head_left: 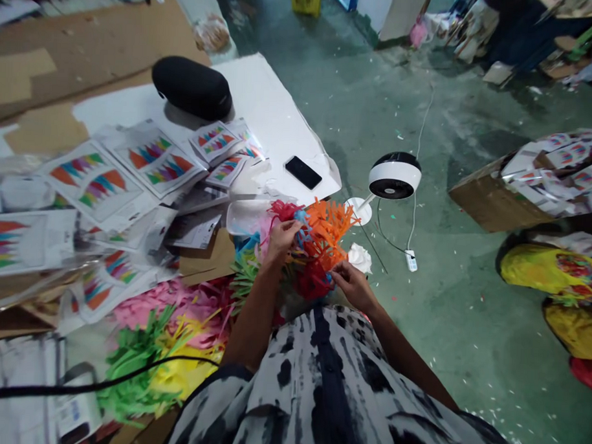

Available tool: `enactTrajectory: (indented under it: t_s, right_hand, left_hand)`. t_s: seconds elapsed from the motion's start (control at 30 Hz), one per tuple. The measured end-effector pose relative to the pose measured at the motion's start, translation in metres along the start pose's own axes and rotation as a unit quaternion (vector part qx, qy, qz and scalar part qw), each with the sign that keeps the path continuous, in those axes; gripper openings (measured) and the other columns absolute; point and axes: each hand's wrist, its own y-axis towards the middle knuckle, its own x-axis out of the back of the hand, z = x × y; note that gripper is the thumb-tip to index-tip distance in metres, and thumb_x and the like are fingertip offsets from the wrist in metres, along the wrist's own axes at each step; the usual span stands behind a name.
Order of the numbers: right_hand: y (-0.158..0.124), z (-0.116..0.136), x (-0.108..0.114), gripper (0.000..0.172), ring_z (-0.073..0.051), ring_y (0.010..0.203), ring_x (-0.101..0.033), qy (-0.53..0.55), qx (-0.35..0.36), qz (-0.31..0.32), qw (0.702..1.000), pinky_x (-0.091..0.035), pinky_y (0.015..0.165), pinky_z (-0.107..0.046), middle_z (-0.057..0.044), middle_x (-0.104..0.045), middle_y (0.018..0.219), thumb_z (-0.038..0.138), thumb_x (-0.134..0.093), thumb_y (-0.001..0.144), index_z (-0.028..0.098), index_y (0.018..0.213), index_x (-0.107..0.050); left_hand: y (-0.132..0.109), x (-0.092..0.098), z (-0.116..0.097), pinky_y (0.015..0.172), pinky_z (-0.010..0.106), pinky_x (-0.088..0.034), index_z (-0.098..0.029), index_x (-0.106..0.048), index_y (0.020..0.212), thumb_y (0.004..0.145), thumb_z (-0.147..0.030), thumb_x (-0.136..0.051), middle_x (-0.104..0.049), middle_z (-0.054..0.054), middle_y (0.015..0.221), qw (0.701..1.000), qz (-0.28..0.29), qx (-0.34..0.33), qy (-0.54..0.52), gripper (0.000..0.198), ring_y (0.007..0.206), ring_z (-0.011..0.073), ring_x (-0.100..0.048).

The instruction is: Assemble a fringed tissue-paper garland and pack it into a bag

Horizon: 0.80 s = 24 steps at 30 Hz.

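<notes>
A bundle of fringed paper tassels (329, 223), in orange, red, blue, pink and green, sits in front of my body. My left hand (280, 241) is closed, its fingertips pinching the bundle beside a light-blue piece. Lower on the right side, my right hand (356, 287) is closed too, with thumb and finger pinched at the edge of a red tassel (314, 279) near a bit of blue. Whether a string runs between the hands is too small to tell. A white plastic tray (240, 217) lies partly hidden behind the bundle.
Left, a table holds printed packets (157, 155), a black case (191, 87) and a phone (303, 172). Green fringed paper (138, 362) and a black cable (126, 371) lie nearer. A white fan (395, 175) stands ahead; a carton (501, 200) of packets is at right.
</notes>
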Motion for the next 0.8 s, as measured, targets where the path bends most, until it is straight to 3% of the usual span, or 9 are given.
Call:
enactTrajectory:
  t_s: [0.1,0.23,0.37,0.47,0.53,0.63,0.7,0.8]
  right_hand:
    - [-0.003,0.001,-0.001,0.033,-0.019,0.069,-0.065,-0.002,0.0,-0.004,1.0,-0.05,0.07,-0.033,0.001,-0.069,0.073,0.056,-0.063,0.095,0.024,0.092,-0.058]
    - [-0.01,-0.003,0.0,0.033,-0.019,0.071,-0.066,-0.007,0.006,-0.01,1.0,-0.05,0.072,-0.033,0.0,-0.07,0.075,0.055,-0.063,0.096,0.023,0.092,-0.06]
    - [-0.015,-0.009,-0.001,0.031,-0.018,0.072,-0.066,-0.025,0.015,-0.006,1.0,-0.05,0.072,-0.032,0.0,-0.07,0.076,0.054,-0.063,0.096,0.023,0.093,-0.061]
    - [-0.015,-0.008,0.001,0.03,-0.019,0.072,-0.067,-0.027,0.015,0.01,0.999,-0.05,0.073,-0.033,0.0,-0.07,0.076,0.053,-0.063,0.097,0.023,0.094,-0.061]
    - [-0.013,-0.004,0.004,0.03,-0.019,0.072,-0.067,-0.026,0.016,0.019,0.999,-0.051,0.074,-0.033,0.0,-0.069,0.076,0.054,-0.064,0.097,0.023,0.093,-0.061]
    - [-0.008,0.004,0.012,0.031,-0.02,0.072,-0.068,-0.03,0.019,0.029,0.999,-0.052,0.075,-0.034,0.0,-0.069,0.076,0.055,-0.065,0.096,0.024,0.092,-0.061]
    - [-0.003,0.007,0.016,0.032,-0.02,0.072,-0.069,-0.029,0.017,0.041,0.999,-0.053,0.074,-0.035,0.0,-0.07,0.076,0.055,-0.066,0.095,0.024,0.092,-0.061]
    - [0.008,0.008,0.021,0.032,-0.02,0.07,-0.068,-0.031,0.02,0.072,0.997,-0.053,0.071,-0.034,0.0,-0.07,0.075,0.055,-0.066,0.094,0.024,0.092,-0.059]
  left_hand:
    - [-0.006,-0.007,-0.003,0.046,0.023,-0.03,-0.016,-0.075,0.105,0.083,-0.063,-0.069,-0.052,-0.004,0.054,0.998,0.029,0.0,-0.053,0.053,0.044,0.0084,-0.039]
    - [-0.016,-0.037,0.006,0.046,0.023,-0.032,-0.015,-0.073,0.11,0.086,-0.061,-0.067,-0.053,-0.004,0.06,0.99,0.099,-0.009,-0.101,0.052,0.045,0.0069,-0.037]
    - [-0.028,-0.068,0.026,0.056,0.024,-0.045,-0.014,-0.076,0.112,0.075,-0.041,-0.082,-0.067,0.0,0.075,0.99,0.124,-0.026,-0.064,0.047,0.057,0.0108,-0.054]
    - [-0.043,-0.075,0.044,0.078,0.031,-0.056,-0.017,-0.079,0.112,0.076,-0.032,-0.082,-0.073,0.007,0.102,0.991,0.102,-0.09,0.003,0.04,0.086,0.0194,-0.068]
    - [-0.055,-0.069,0.056,0.094,0.035,-0.057,-0.019,-0.08,0.111,0.082,-0.027,-0.077,-0.071,0.01,0.12,0.985,0.058,-0.153,0.053,0.031,0.108,0.0239,-0.069]
    - [-0.07,-0.048,0.074,0.101,0.037,-0.056,-0.021,-0.081,0.104,0.089,-0.016,-0.064,-0.075,0.009,0.118,0.963,0.009,-0.229,0.14,0.023,0.113,0.0231,-0.07]
    - [-0.074,-0.028,0.083,0.103,0.038,-0.057,-0.022,-0.081,0.106,0.087,-0.006,-0.059,-0.077,0.007,0.119,0.948,-0.013,-0.241,0.206,0.034,0.113,0.0228,-0.072]
    - [-0.069,0.001,0.087,0.113,0.042,-0.053,-0.026,-0.075,0.128,0.082,0.001,-0.054,-0.071,0.005,0.14,0.928,-0.075,-0.241,0.275,0.057,0.131,0.0239,-0.065]
